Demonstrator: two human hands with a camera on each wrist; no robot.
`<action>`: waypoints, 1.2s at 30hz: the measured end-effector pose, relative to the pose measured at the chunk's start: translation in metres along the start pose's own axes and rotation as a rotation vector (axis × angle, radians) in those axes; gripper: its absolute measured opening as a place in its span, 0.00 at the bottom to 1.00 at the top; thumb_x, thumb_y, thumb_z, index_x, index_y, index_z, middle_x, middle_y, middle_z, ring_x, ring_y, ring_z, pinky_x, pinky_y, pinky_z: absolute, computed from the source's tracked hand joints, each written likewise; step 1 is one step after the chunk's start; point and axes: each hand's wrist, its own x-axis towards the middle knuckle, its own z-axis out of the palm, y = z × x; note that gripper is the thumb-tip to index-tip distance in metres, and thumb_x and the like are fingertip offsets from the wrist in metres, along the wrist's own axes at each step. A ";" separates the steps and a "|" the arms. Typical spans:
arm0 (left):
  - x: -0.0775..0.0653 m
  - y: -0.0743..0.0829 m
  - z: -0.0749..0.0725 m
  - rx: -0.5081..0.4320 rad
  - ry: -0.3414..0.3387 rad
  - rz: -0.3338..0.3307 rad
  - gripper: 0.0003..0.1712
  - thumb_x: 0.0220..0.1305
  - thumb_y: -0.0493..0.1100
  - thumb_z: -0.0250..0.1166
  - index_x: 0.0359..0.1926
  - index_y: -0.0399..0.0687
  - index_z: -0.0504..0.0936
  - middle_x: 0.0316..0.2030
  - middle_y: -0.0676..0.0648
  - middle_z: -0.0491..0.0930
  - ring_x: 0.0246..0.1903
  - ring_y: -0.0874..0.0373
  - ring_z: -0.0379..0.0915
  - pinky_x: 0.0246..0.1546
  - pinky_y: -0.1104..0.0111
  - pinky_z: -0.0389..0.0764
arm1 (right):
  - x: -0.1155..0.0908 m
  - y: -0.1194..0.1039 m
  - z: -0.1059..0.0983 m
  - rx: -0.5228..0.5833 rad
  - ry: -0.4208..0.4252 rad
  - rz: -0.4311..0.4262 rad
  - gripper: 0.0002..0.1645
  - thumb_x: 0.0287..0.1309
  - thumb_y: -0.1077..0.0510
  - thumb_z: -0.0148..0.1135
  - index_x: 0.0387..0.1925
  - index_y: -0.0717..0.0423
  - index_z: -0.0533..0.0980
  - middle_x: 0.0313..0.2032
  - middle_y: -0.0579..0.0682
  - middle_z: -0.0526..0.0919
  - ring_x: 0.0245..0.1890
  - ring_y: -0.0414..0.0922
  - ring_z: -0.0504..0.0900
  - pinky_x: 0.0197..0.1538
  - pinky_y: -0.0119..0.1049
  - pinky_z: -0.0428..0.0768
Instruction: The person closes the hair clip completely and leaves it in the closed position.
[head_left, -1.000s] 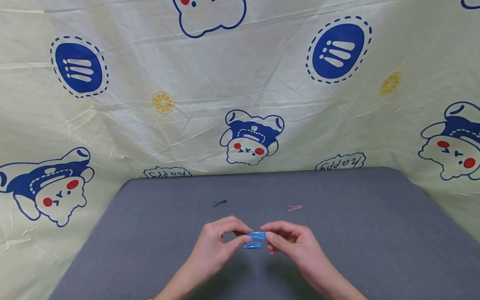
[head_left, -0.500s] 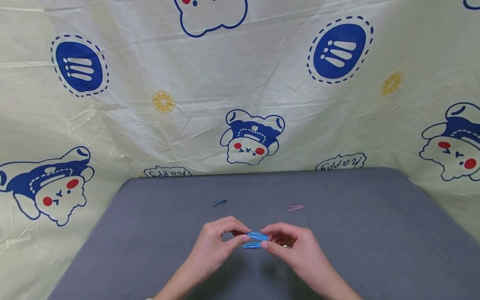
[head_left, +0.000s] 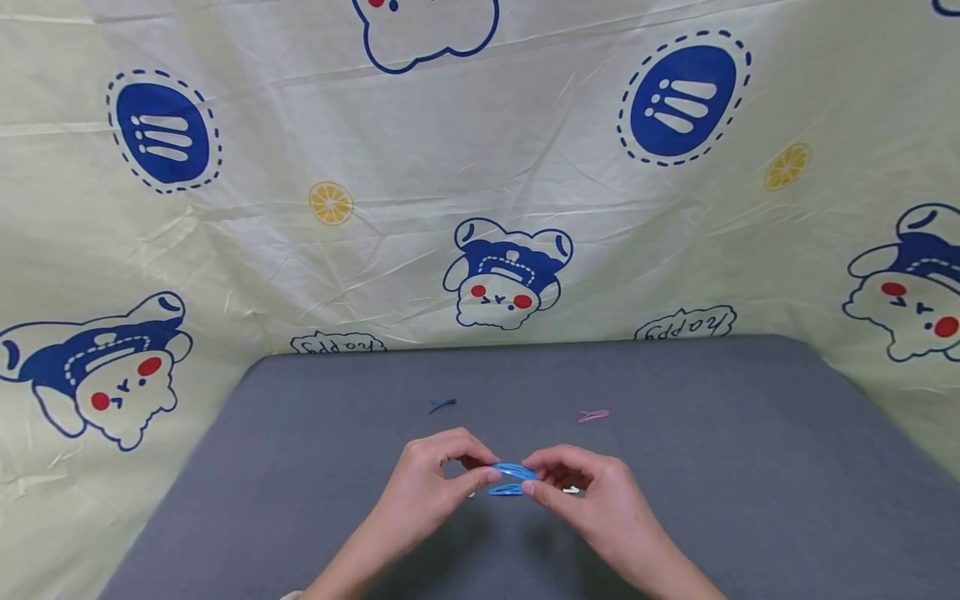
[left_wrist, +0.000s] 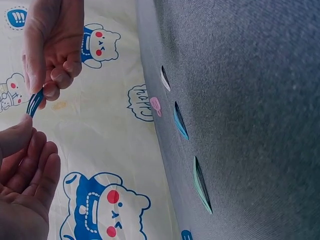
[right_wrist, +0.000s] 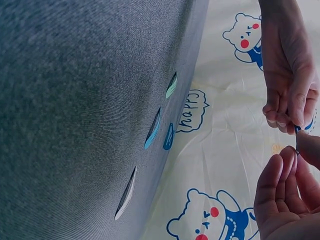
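A blue snap hair clip [head_left: 514,472] is held up above the table between both hands. My left hand [head_left: 435,482] pinches its left end with thumb and forefinger. At the other end are the thumb and forefinger of my right hand [head_left: 592,490], with its remaining fingers curled beneath. In the left wrist view the held clip [left_wrist: 35,102] spans the two sets of fingertips; the right wrist view mostly hides it behind them. Below it on the table lies a second blue hair clip [head_left: 506,490].
On the grey table [head_left: 712,467], a dark blue clip [head_left: 442,405] and a pink clip [head_left: 593,415] lie farther back. A green clip [left_wrist: 202,186] and a white clip [left_wrist: 165,78] flank the lower blue one, mostly behind my hands in the head view. A printed cloth [head_left: 405,275] hangs behind.
My right thumb has shifted down and left from the clip's face to below its right end. Bits of the white and green clips now show beside the hands. The left hand barely moved.
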 end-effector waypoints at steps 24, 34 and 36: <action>-0.014 -0.016 -0.012 0.074 -0.158 -0.128 0.04 0.59 0.36 0.71 0.33 0.51 0.87 0.29 0.63 0.80 0.32 0.67 0.77 0.35 0.68 0.78 | 0.013 0.014 0.007 -0.092 -0.223 -0.159 0.05 0.58 0.57 0.70 0.37 0.47 0.83 0.28 0.39 0.81 0.29 0.40 0.79 0.34 0.35 0.80; -0.032 -0.030 -0.019 0.011 -0.219 -0.232 0.04 0.59 0.35 0.71 0.32 0.50 0.86 0.30 0.60 0.82 0.31 0.65 0.78 0.38 0.69 0.80 | 0.022 0.022 0.022 -0.148 -0.368 -0.158 0.04 0.58 0.58 0.70 0.36 0.50 0.84 0.27 0.37 0.81 0.28 0.36 0.78 0.33 0.32 0.79; -0.034 -0.032 -0.021 -0.002 -0.235 -0.246 0.04 0.59 0.35 0.71 0.32 0.48 0.86 0.30 0.59 0.81 0.31 0.65 0.78 0.37 0.69 0.80 | 0.024 0.022 0.027 -0.156 -0.386 -0.153 0.04 0.57 0.59 0.70 0.35 0.50 0.84 0.26 0.37 0.80 0.27 0.35 0.78 0.32 0.32 0.78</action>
